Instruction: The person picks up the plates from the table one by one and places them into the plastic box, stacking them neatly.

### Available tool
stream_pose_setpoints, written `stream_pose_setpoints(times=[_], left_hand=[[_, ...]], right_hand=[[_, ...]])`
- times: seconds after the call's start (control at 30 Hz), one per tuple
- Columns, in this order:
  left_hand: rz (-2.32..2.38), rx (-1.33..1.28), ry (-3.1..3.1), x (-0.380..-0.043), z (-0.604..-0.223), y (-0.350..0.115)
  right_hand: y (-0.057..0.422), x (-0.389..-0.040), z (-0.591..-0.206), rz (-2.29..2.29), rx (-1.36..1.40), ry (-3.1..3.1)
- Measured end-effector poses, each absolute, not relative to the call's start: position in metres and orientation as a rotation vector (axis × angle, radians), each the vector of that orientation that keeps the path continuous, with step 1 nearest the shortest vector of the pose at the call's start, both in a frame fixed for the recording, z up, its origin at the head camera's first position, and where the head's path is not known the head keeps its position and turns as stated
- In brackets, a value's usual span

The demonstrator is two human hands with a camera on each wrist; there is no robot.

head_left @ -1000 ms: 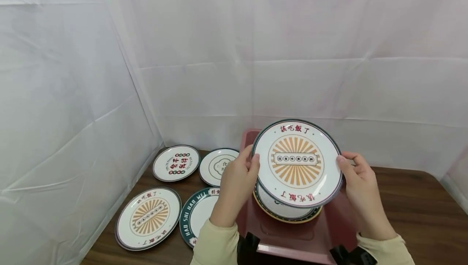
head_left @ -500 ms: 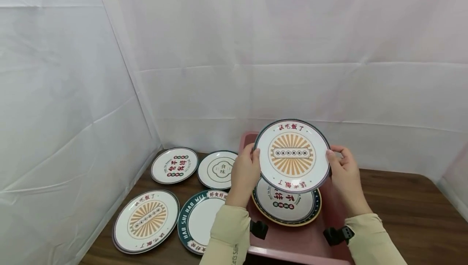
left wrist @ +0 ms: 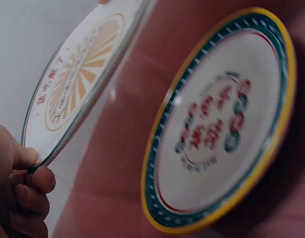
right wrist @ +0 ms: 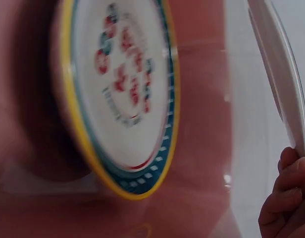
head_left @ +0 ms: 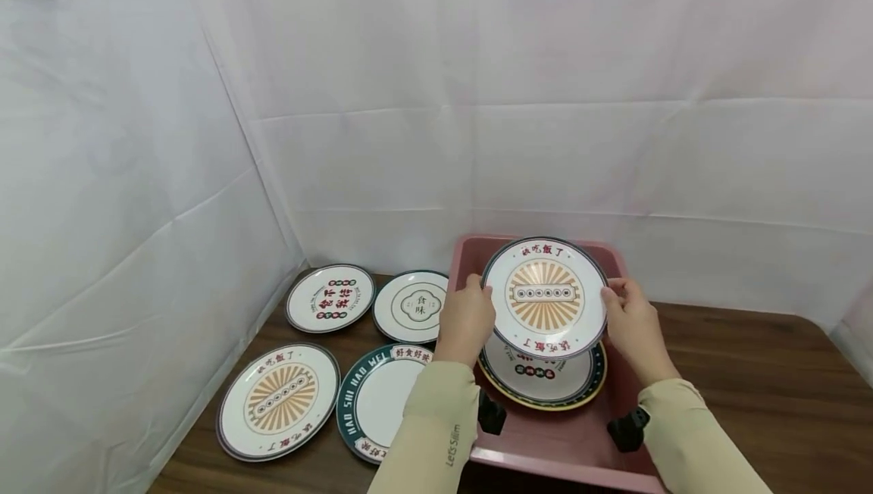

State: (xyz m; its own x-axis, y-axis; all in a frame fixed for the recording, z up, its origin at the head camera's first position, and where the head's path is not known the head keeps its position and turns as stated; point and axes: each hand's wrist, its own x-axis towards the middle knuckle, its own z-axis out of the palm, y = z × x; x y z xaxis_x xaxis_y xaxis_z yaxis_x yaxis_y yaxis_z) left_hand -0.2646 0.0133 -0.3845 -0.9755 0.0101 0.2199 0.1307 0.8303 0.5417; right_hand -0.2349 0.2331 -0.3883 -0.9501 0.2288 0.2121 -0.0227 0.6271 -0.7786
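Note:
My left hand [head_left: 467,320] and right hand [head_left: 634,327] grip opposite sides of a white plate [head_left: 546,331] printed with an orange sunburst and red characters. In the left wrist view its rim is pinched between my thumb [left wrist: 24,156] and curled fingers. At the lower right of the right wrist view, my right fingers [right wrist: 288,191] curl under the plate's edge. The plate is held tilted above a pink tub [head_left: 546,433]. In the tub sits a plate with a yellow rim and dark teal band [left wrist: 217,134], red characters at its centre; in the head view the held plate partly covers it.
Left of the tub, several plates lie on the dark wooden table [head_left: 736,373]: one with red characters [head_left: 330,298], one with a line emblem [head_left: 412,306], another sunburst plate [head_left: 278,403] and a teal-banded plate [head_left: 382,403]. White cloth [head_left: 546,100] hangs behind and at the left.
Both hands have carried the sunburst plate away from my head, so it looks smaller over the tub. More of the tub's back rim shows. The plates on the table have stayed put.

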Motion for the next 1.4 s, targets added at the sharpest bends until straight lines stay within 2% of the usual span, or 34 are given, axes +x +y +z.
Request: stream_pose_setpoints(times=[0.47, 0.87, 1.4], left_hand=[[-0.511, 0.046, -3.02, -0.273, -0.413, 0.035], [-0.397, -0.003, -3.02, -0.273, -0.424, 0.036], [-0.311, -0.06, -3.096, -0.273, -0.429, 0.038]], right_hand=[[0.23, -0.252, -0.402, 0.859, -0.263, -2.837], [0.227, -0.261, -0.418, 0.626, -0.264, -3.018], [0.229, -0.257, -0.425, 0.445, -0.15, -3.087]])
